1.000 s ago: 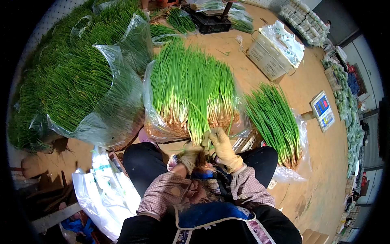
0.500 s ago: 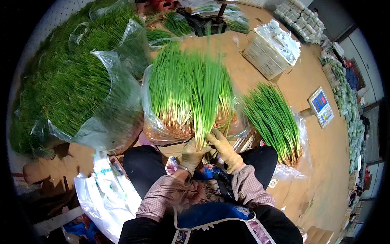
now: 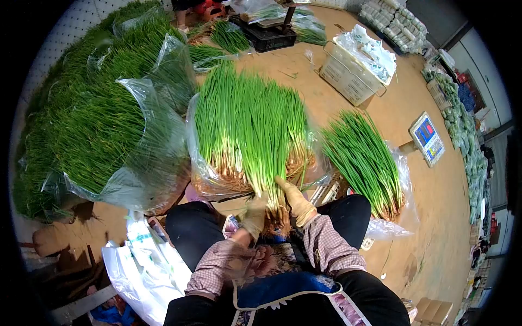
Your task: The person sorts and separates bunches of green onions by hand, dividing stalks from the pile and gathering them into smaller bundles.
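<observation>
A bunch of green onions (image 3: pixel 266 157) stands with its roots toward me, over the near edge of a larger pile (image 3: pixel 217 125) on a clear plastic bag. My right hand (image 3: pixel 296 201), in a tan glove, is wrapped round the right side of the bunch near its white stems. At the left side of the stems is my gloved left hand (image 3: pixel 254 214), smeared by motion, its fingers not clear. Brown roots hang between the two hands above my lap. Another bundle of green onions (image 3: pixel 364 163) lies on plastic to the right.
Large bags of green onions (image 3: pixel 103 125) fill the left. White plastic bags (image 3: pixel 144 266) lie by my left knee. A crate (image 3: pixel 348 76) holds plastic bags; a scale display (image 3: pixel 427 139) stands at the right. At the back are a black scale base (image 3: pixel 266 38) and a person's foot (image 3: pixel 182 27).
The bunch between my hands now shows its roots lower down, with its leaves against the pile. My left hand has shifted slightly down along the left side. The view has shifted slightly.
</observation>
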